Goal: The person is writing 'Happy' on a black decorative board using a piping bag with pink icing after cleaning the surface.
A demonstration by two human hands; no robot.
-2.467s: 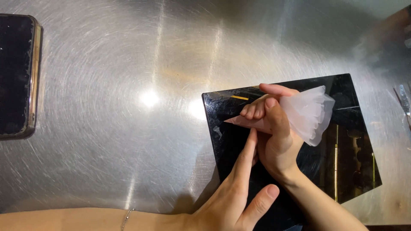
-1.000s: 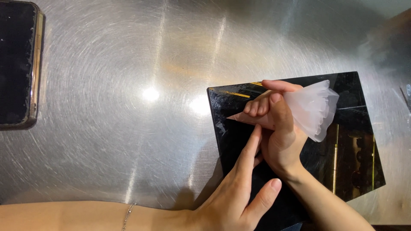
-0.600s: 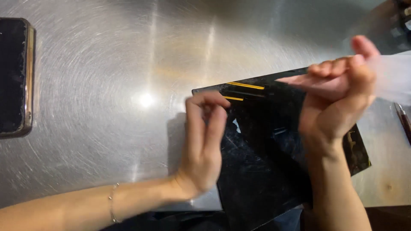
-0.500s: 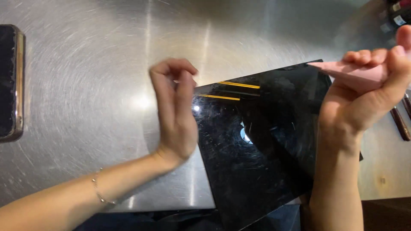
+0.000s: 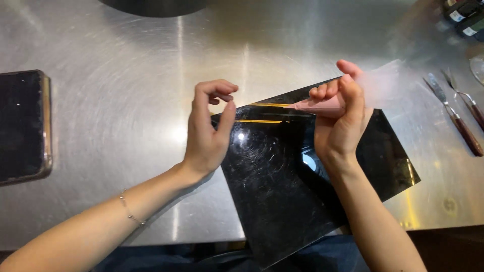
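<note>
Two hands part above a black glossy slab (image 5: 302, 191) on the steel bench (image 5: 126, 75): right hand (image 5: 343, 121) now lifted, gripping a pink-filled piping bag (image 5: 353, 98) at 1 o'clock, left hand (image 5: 209, 131) released, empty.

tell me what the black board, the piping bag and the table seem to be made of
Black board: glossy, likely acrylic or glass; mirror-like glare, fine scratches. Piping bag: thin translucent plastic, pink filling showing through at the tip. Table: brushed stainless steel, with swirled polish marks.
</note>
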